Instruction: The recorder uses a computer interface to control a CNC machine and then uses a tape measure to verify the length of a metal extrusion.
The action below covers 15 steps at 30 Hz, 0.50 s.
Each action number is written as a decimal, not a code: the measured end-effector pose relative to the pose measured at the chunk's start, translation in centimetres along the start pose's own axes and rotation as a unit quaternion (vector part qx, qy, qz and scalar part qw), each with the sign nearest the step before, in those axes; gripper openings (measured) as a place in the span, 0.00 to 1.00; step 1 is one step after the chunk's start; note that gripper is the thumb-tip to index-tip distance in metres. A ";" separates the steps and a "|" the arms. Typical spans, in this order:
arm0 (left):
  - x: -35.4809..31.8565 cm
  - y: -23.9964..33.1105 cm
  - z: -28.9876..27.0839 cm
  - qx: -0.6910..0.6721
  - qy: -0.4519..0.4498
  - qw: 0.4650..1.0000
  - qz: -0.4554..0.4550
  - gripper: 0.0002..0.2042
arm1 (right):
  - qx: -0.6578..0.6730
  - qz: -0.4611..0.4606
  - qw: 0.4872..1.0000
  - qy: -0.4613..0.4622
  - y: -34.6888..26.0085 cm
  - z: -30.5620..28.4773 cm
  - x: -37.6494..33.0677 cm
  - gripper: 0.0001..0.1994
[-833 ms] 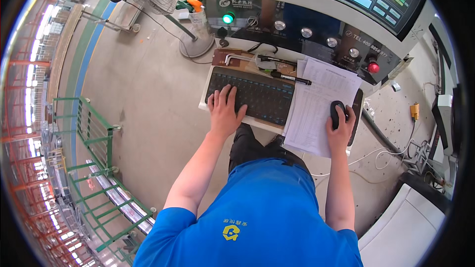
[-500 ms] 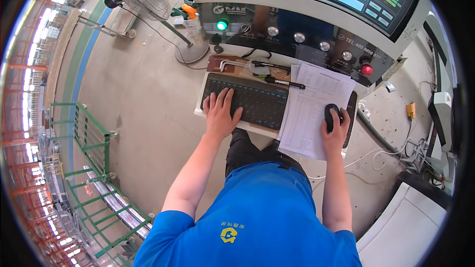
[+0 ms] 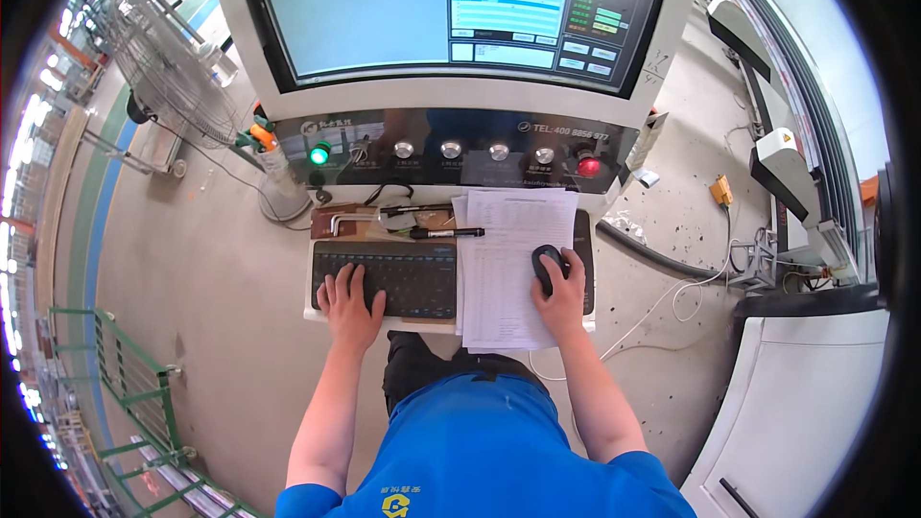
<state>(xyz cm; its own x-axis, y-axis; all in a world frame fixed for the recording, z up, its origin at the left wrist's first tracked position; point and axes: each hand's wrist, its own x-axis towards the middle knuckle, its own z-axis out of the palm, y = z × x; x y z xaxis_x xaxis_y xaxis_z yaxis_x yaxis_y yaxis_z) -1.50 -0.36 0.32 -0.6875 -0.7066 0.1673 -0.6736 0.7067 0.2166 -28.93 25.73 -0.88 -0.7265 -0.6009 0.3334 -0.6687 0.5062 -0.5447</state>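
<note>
My left hand (image 3: 353, 308) rests on the left part of a black keyboard (image 3: 418, 280), fingers spread over the keys. Under my right hand (image 3: 563, 294) is a black computer mouse (image 3: 548, 267), with the fingers wrapped round it. The mouse sits on the right side of a stack of printed sheets (image 3: 501, 299). A black marker (image 3: 448, 233) lies across the gap between keyboard and sheets, its tip on the paper. Behind the keyboard, bent hex keys (image 3: 347, 220) lie on a brown board. A lit monitor (image 3: 384, 10) stands above the shelf.
A control panel (image 3: 374, 168) with knobs, a green lamp (image 3: 319, 153) and a red button (image 3: 588, 164) runs below the monitor. A fan (image 3: 168, 67) stands at the left, green metal racks (image 3: 134, 379) nearer. At right are loose cables, machine rails and a white cabinet (image 3: 796, 384).
The view has turned up and to the right, so more of the monitor shows. My left hand stays on the keyboard and my right hand on the mouse.
</note>
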 end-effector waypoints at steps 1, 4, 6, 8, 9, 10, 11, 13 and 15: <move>0.1 0.0 0.0 -0.002 -0.001 1.000 0.001 0.30 | 0.007 0.009 1.000 0.006 0.2 0.2 0.0 0.24; 0.3 0.1 -0.3 -0.004 0.002 1.000 0.010 0.30 | 0.009 0.006 1.000 0.007 0.2 0.1 0.2 0.24; 0.4 0.2 -0.5 -0.005 0.006 1.000 0.016 0.30 | 0.011 0.008 1.000 0.006 0.3 0.1 0.3 0.24; 0.4 0.3 -0.7 -0.003 0.006 1.000 0.016 0.29 | 0.014 0.009 1.000 0.004 0.3 0.2 0.3 0.24; 0.3 0.3 -0.7 -0.002 0.006 1.000 0.016 0.29 | 0.015 0.009 1.000 0.004 0.3 0.1 0.3 0.24; 0.3 0.3 -0.6 -0.004 0.005 1.000 0.014 0.29 | 0.017 0.009 1.000 0.004 0.3 0.1 0.3 0.24; 0.3 0.3 -0.6 -0.005 0.004 1.000 0.012 0.29 | 0.018 0.008 1.000 0.004 0.2 0.1 0.2 0.24; 0.3 0.4 -0.7 -0.002 0.002 1.000 0.009 0.29 | 0.019 0.010 1.000 0.007 0.2 0.1 0.1 0.24; 0.2 0.5 -0.7 0.001 0.000 1.000 0.008 0.29 | 0.017 0.009 1.000 0.006 0.2 0.1 0.1 0.23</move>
<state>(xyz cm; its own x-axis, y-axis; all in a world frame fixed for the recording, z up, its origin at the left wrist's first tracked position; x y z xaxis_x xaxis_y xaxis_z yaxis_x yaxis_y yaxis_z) -1.81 -0.18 1.17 -0.6976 -0.6959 0.1706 -0.6635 0.7173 0.2127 -29.13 25.70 -1.00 -0.7405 -0.5839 0.3326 -0.6495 0.4951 -0.5771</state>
